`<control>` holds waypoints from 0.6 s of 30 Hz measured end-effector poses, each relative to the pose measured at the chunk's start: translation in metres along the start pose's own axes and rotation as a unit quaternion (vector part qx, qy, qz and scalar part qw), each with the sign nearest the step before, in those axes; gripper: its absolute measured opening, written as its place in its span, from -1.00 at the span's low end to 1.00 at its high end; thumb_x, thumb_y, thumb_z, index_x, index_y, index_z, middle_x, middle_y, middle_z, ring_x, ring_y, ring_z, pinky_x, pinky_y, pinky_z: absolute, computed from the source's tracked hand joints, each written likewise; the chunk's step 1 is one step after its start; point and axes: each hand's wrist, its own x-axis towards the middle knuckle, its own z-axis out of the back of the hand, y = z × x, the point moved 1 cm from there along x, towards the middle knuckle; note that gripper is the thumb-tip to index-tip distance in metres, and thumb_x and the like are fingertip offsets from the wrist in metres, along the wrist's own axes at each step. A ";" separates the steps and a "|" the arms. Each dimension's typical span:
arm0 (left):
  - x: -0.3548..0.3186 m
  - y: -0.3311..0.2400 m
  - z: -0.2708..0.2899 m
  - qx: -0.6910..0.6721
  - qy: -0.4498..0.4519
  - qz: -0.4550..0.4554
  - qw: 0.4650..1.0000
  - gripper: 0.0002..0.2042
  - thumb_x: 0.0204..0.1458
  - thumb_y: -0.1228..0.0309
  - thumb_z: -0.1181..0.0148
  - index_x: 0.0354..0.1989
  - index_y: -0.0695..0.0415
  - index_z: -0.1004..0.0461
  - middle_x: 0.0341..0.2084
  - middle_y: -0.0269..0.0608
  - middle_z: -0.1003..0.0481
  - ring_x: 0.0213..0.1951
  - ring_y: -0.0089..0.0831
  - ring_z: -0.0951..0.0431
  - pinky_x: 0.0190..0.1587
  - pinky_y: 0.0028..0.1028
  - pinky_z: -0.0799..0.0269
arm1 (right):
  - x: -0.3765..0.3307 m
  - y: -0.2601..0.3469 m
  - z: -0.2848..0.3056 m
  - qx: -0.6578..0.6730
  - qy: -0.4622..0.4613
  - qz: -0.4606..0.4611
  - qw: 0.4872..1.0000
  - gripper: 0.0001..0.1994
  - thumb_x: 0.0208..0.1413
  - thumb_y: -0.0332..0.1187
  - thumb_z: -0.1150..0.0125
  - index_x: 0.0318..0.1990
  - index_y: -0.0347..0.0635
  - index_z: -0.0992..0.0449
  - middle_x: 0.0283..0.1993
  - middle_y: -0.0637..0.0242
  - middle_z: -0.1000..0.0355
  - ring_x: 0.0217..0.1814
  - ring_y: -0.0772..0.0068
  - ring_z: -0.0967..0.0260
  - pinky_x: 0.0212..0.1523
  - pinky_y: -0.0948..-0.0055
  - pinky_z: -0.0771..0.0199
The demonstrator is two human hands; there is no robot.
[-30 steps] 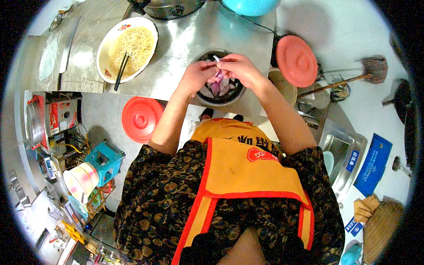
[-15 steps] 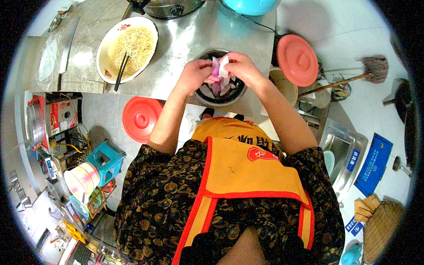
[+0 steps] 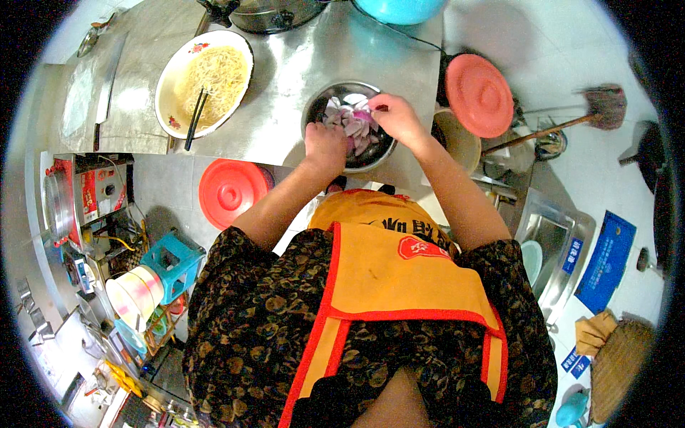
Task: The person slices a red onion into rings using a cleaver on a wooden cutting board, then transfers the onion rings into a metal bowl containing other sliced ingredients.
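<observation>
My left hand (image 3: pixel 325 146) closed inside metal bowl (image 3: pixel 319 105), grip contents unclear | my right hand (image 3: pixel 392 118) pinching purple onion piece (image 3: pixel 364 115) | noodle plate (image 3: pixel 171 85) well apart.

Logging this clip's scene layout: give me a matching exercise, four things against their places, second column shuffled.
Things:
1. metal bowl
2. chopsticks
3. red lid
4. pink lid

Places:
A. below the counter edge, left of the person's left arm
B. under both hands, holding purple onion pieces
C. right of the counter
D. across the noodle plate

Pairs: 1-B, 2-D, 3-A, 4-C
</observation>
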 end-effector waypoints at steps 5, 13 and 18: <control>0.014 0.008 -0.006 -0.138 -0.036 0.011 0.990 -0.74 0.00 0.39 -0.04 -0.12 0.13 -0.47 -0.26 -0.10 -0.54 -0.16 -0.26 -0.54 -0.18 -0.33 -0.38 | -0.003 -0.003 -0.003 0.022 0.021 -0.023 0.999 -0.84 -0.02 -0.34 -0.16 -0.29 -0.14 -0.58 -0.24 0.12 -0.52 -0.19 0.06 -0.49 -0.12 0.27 -0.47; 0.016 0.055 0.027 -0.640 0.011 -0.012 0.768 -0.80 0.02 0.43 -0.18 -0.19 0.24 -0.48 -0.49 -0.27 -0.51 -0.51 -0.59 -0.46 -0.45 -0.57 -0.39 | -0.010 0.032 0.008 0.245 0.169 -0.131 0.946 -0.82 0.08 -0.37 -0.17 -0.20 -0.26 -0.51 -0.35 0.36 -0.48 -0.36 0.56 -0.41 -0.36 0.55 -0.43; 0.013 0.045 0.032 -0.752 -0.043 0.025 0.658 -0.73 -0.01 0.48 -0.21 -0.13 0.27 -0.41 -0.47 -0.26 -0.52 -0.50 -0.59 -0.46 -0.43 -0.59 -0.40 | -0.009 0.028 0.005 0.318 0.195 -0.136 0.918 -0.84 0.10 -0.40 -0.13 -0.21 -0.27 -0.49 -0.35 0.32 -0.46 -0.35 0.52 -0.41 -0.32 0.53 -0.45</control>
